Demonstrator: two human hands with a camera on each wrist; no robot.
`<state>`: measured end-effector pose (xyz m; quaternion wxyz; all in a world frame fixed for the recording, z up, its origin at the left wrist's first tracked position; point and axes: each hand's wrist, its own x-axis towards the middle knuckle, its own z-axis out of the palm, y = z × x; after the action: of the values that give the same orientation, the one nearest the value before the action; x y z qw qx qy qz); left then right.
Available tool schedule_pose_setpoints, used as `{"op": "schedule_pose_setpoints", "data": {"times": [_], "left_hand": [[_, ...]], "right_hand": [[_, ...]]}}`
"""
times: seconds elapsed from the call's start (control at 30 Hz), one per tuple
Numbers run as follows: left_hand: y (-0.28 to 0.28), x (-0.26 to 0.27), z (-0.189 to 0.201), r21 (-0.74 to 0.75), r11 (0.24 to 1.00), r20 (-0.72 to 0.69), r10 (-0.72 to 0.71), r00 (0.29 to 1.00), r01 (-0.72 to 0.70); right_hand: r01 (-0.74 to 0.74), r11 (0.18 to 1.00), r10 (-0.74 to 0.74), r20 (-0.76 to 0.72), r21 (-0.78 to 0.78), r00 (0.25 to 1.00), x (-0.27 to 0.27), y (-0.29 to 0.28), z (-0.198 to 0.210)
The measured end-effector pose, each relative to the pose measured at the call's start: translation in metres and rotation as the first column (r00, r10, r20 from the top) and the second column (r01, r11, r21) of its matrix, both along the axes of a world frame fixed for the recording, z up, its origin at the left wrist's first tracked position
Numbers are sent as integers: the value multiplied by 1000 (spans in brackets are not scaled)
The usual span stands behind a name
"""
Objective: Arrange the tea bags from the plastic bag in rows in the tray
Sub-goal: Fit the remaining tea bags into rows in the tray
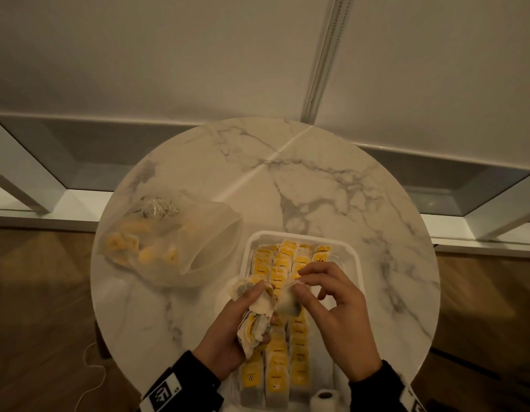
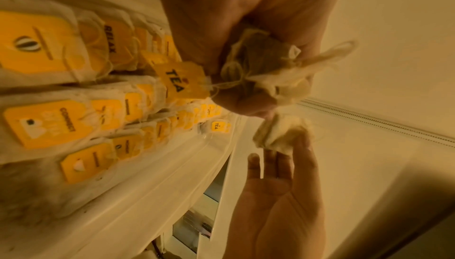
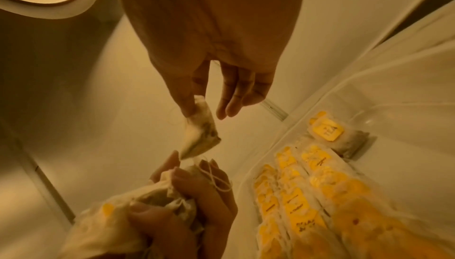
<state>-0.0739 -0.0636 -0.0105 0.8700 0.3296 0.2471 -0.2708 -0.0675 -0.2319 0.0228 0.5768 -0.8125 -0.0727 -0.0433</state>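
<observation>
A white tray (image 1: pixel 302 235) on the marble table holds rows of tea bags (image 1: pixel 283 263) with yellow tags. Above its near left part, my left hand (image 1: pixel 257 307) grips a bunch of tea bags (image 1: pixel 256 321). Strings loop over that hand's fingers (image 3: pixel 209 181). My right hand (image 1: pixel 302 282) pinches one tea bag (image 1: pixel 287 303) between thumb and forefinger, right beside the bunch. The left wrist view shows the bunch (image 2: pixel 258 64), the pinched bag (image 2: pixel 280 134) and the rows (image 2: pixel 98 107). The clear plastic bag (image 1: pixel 168 242) lies open at the left with more tea bags inside.
The round marble table (image 1: pixel 287 173) has bare surface behind and to the right of the tray. A white paper roll (image 1: pixel 324 396) stands at the near edge. One tea bag (image 3: pixel 339 136) lies alone at the tray's far right. A white cable (image 1: pixel 94 370) lies on the wooden floor.
</observation>
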Motion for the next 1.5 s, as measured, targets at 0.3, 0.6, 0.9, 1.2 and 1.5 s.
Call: {"op": "schedule_pose_setpoints", "data": {"times": [0.3,0.6,0.9,1.2,1.5], "left_hand": [[5,1,-9,-36,999,55,-2,999,4],[8,-1,-11,-25,1000,72,-9,997,11],[8,-1,-4,12,1000,46,1,999,-1],[9,-2,-7,-3,1000,55,2,998,-1],[7,-1,-7,10,1000,63,11,998,-12]], "right_hand": [[105,994,-103,-115,10,988,13,-31,-2],[21,986,-60,-231,-167,971,18,-55,4],[-42,851,-4,-86,-523,996,35,-71,2],[-193,621,105,-163,-760,981,62,-71,-6],[-463,404,121,-456,-789,882,99,-42,-8]]}}
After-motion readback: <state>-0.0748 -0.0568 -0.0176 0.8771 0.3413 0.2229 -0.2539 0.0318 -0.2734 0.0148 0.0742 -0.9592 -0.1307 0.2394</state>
